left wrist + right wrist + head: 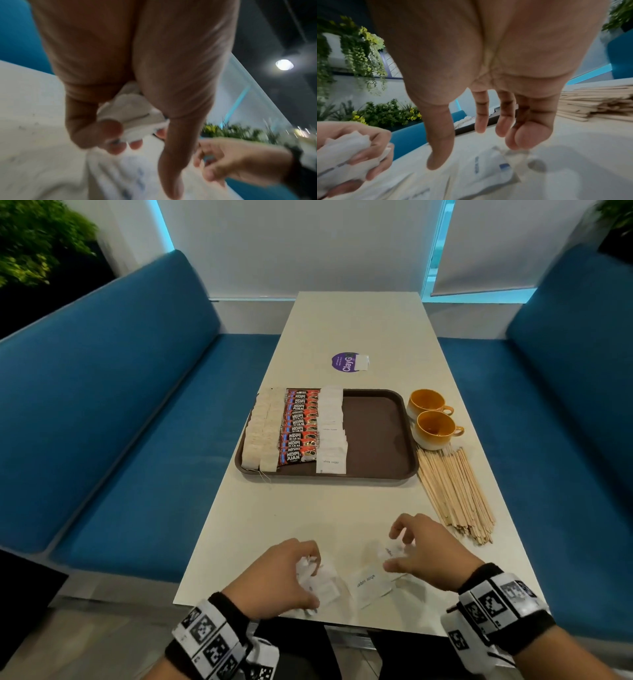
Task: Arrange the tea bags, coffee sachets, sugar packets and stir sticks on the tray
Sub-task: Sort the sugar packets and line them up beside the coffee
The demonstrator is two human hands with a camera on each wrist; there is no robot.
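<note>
**Sugar packets at near bench edge**

Left hand [279,571] grips a bunch of sugar packets [313,575]. Right hand [426,549] hovers fingers spread and loosely bent, empty, over loose packets [370,585] lying between both hands. Tray [376,433] well beyond; stir sticks [455,494] right of it.

A long pale surface [359,330] runs away between two blue cushioned benches, one on the left [113,405] and one on the right [565,392]. Behind its far end stands a white wall [298,248], edged by strips of cyan light [161,227]. A white roller blind [496,244] hangs at the right. Green plants fill the upper left corner [37,237] and peek in at the upper right [616,213]. The left wrist view shows a dark ceiling with a round lamp [284,65].
</note>
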